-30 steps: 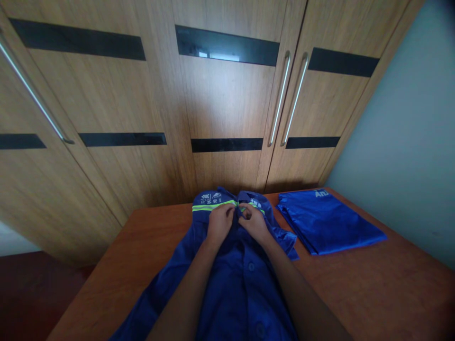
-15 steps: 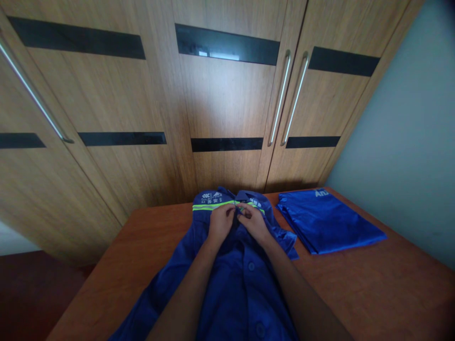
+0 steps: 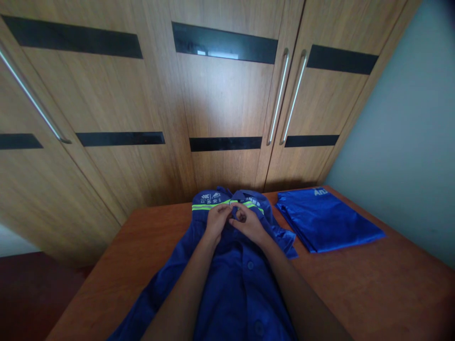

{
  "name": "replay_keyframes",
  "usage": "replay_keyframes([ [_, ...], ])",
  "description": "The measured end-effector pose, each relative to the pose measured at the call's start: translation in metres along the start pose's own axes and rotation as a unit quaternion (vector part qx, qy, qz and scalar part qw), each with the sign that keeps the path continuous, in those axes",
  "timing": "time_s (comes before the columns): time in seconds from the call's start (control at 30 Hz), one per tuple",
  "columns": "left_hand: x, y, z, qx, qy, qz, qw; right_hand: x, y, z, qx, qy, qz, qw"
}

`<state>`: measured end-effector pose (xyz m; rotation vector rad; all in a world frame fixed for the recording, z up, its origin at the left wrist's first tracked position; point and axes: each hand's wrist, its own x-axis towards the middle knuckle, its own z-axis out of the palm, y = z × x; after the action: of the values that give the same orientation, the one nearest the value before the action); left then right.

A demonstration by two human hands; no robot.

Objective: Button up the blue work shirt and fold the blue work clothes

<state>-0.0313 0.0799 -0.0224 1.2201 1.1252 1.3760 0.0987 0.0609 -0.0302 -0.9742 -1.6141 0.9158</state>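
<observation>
While both forearms are stretching forward over the blue shirt, the left hand is pinching its front opening near the collar, the fingers bunching closely together and the thumb sitting partly out of view. Facing it from the other side, the right hand is curving half closed, its thumb and forefinger standing apart with a bit of dark blue fabric showing between them; whether it is gripping that fabric firmly, I cannot tell. The fingertips of both hands are almost meeting, just below a yellow-green stripe that is crossing the chest. Nearer the viewer, a button is showing between the forearms. The shirt is lying front up on a reddish-brown table, and a folded blue cloth is resting just to its right. Behind the table, a wooden wardrobe is standing.
</observation>
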Motion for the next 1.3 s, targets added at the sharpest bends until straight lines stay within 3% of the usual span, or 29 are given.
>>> replay_keyframes([
  [0.27,0.003,-0.004,-0.002,0.013,0.012,0.02,1.0,0.001,0.001,-0.002,0.039,0.011,-0.002,0.999],
  [0.47,0.004,-0.004,0.0,0.057,0.005,0.054,0.997,0.002,0.002,-0.009,-0.119,0.092,-0.054,0.987],
  [0.63,0.004,-0.004,0.0,0.091,-0.006,0.078,0.993,0.002,0.001,-0.015,-0.229,0.116,-0.093,0.962],
  [1.07,0.003,-0.007,0.0,0.074,-0.027,0.074,0.994,0.006,0.01,-0.01,-0.149,0.161,-0.049,0.974],
  [1.3,0.001,-0.002,0.001,0.029,-0.032,0.053,0.998,0.007,0.016,-0.008,-0.12,0.155,-0.035,0.98],
])
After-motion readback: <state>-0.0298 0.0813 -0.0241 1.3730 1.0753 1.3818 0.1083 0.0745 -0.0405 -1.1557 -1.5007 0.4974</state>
